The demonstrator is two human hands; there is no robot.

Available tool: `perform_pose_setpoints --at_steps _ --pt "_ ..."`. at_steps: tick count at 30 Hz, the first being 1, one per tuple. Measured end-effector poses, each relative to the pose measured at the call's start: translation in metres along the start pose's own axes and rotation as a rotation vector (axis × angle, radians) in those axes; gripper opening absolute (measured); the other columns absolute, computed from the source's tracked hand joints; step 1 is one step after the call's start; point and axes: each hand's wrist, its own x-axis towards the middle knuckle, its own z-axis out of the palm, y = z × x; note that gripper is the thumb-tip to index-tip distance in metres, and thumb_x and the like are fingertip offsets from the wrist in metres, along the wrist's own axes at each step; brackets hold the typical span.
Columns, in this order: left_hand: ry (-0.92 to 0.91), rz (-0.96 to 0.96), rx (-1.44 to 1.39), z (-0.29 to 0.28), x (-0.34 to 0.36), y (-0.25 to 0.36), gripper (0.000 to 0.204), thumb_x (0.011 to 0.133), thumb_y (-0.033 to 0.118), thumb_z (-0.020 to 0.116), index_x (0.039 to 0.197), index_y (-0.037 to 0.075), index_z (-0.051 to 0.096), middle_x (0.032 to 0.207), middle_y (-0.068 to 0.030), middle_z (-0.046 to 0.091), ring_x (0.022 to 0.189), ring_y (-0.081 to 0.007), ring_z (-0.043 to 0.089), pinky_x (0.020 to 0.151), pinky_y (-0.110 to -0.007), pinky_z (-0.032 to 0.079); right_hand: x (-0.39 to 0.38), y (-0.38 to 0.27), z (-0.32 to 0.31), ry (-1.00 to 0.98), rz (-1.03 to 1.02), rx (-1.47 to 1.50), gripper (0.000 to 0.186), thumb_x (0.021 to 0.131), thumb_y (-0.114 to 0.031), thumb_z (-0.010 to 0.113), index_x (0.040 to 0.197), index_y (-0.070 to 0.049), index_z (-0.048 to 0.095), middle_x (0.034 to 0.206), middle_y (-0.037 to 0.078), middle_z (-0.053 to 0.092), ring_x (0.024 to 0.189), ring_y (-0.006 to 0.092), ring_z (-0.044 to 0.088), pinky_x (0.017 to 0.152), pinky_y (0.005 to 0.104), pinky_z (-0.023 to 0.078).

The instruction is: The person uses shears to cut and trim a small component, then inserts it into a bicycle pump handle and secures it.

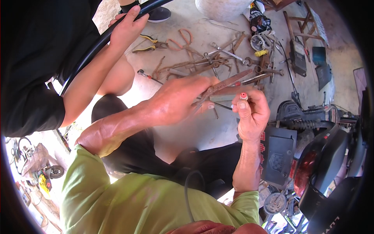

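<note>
My left hand (181,97) is closed around a pair of rusty scissors (223,85). Their blades are parted and point up and to the right, past the fingers of my right hand. Between thumb and fingertips, my right hand (254,111) pinches a small pale piece with a red tip (243,96); its kind is unclear, and the fingers cover most of it. The lower blade runs close to those fingers; whether it touches them I cannot tell. The scissors' handles are largely hidden by my left hand.
Beyond my hands, wrenches (230,53), rusty tools and yellow-handled pliers (151,45) lie on the concrete floor. At the left another person's hand (128,31) grips a black tube (91,50). A motorcycle (323,156) stands close on my right; a white bucket (222,7) is at the far side.
</note>
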Motion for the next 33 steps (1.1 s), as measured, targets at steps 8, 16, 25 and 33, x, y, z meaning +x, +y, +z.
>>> perform_pose_setpoints --at_steps 8,16,25,33 --pt "-0.024 0.035 0.207 0.003 -0.001 0.005 0.054 0.089 0.008 0.075 0.138 0.008 0.053 0.103 -0.0152 0.06 0.092 -0.0388 0.064 0.076 -0.048 0.054 0.006 0.007 0.0 -0.012 -0.204 -0.289 0.026 0.093 -0.008 0.081 0.113 0.001 0.067 0.104 0.007 0.068 0.086 0.0123 0.061 0.075 0.026 0.049" --pt "-0.033 0.016 0.219 0.004 -0.006 0.006 0.051 0.089 0.007 0.074 0.136 0.006 0.054 0.103 -0.0159 0.061 0.088 -0.0389 0.067 0.071 -0.047 0.055 0.011 0.009 0.002 -0.015 -0.257 -0.283 0.028 0.088 -0.002 0.083 0.112 0.001 0.067 0.107 0.009 0.067 0.093 0.0168 0.062 0.079 0.0281 0.05" --pt "-0.036 0.011 0.266 0.008 -0.006 0.0 0.046 0.091 0.008 0.071 0.134 0.006 0.055 0.104 -0.0167 0.063 0.088 -0.0399 0.069 0.068 -0.048 0.057 0.01 0.01 0.004 0.073 -0.264 -0.388 0.029 0.082 -0.003 0.087 0.106 -0.002 0.071 0.101 0.01 0.07 0.083 0.0185 0.064 0.067 0.0281 0.048" --pt "-0.065 0.014 0.252 0.013 -0.005 -0.005 0.04 0.091 0.008 0.071 0.128 0.003 0.056 0.092 -0.0173 0.065 0.08 -0.041 0.068 0.064 -0.048 0.054 0.013 0.014 -0.001 0.075 -0.327 -0.433 0.028 0.081 -0.004 0.088 0.105 -0.002 0.072 0.098 0.009 0.072 0.077 0.0162 0.063 0.063 0.0268 0.048"
